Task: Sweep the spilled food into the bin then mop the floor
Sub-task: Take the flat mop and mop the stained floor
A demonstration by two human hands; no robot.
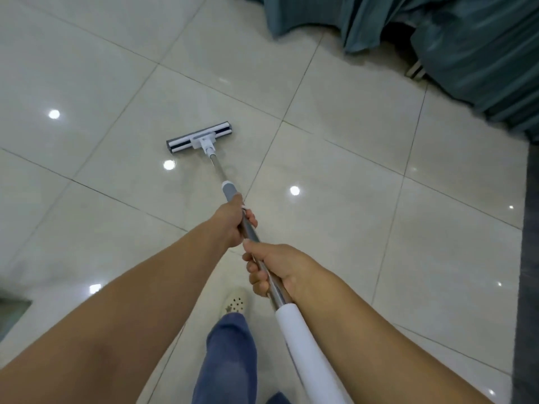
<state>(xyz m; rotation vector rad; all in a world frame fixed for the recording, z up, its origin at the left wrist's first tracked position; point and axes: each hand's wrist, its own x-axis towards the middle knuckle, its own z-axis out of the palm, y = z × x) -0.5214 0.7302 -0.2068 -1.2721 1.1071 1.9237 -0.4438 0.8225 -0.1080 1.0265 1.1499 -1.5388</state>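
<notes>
A mop with a flat grey and white head rests on the glossy cream tiled floor ahead of me. Its metal pole runs back toward me and ends in a white handle section. My left hand grips the pole just below a grey collar. My right hand grips the pole lower down, just above the white section. No spilled food and no bin show in this view.
Teal cloth drapes hang to the floor at the top right, with a furniture leg under them. A dark grey edge runs down the right side. My foot in a pale perforated shoe stands below my hands.
</notes>
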